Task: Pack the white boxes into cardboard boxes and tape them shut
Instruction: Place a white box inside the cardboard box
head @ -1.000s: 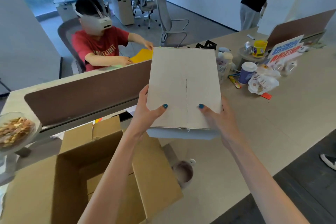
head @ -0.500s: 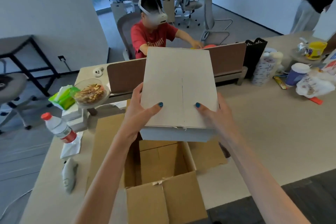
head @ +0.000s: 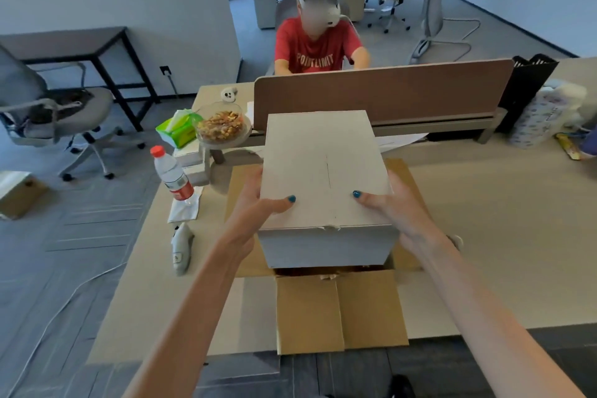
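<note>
A white box [head: 323, 171] hangs directly over the open cardboard box [head: 339, 310] on the desk and hides most of its opening. My left hand [head: 255, 203] grips the white box's left side, thumb on top. My right hand [head: 397, 207] grips its right side the same way. The carton's flaps are spread outward; the near flap lies toward me and side flaps show behind the white box.
A water bottle [head: 172, 176], a tissue pack [head: 176, 131] and a bowl of snacks [head: 221, 126] stand to the left. A brown desk divider [head: 387, 90] runs behind, with a person in a red shirt [head: 316, 48] beyond. A small white device [head: 181, 249] lies left of the carton.
The white box has come down and toward me, from in front of the divider to just above the carton's opening. Both hands keep the same grip. My view swung left.
</note>
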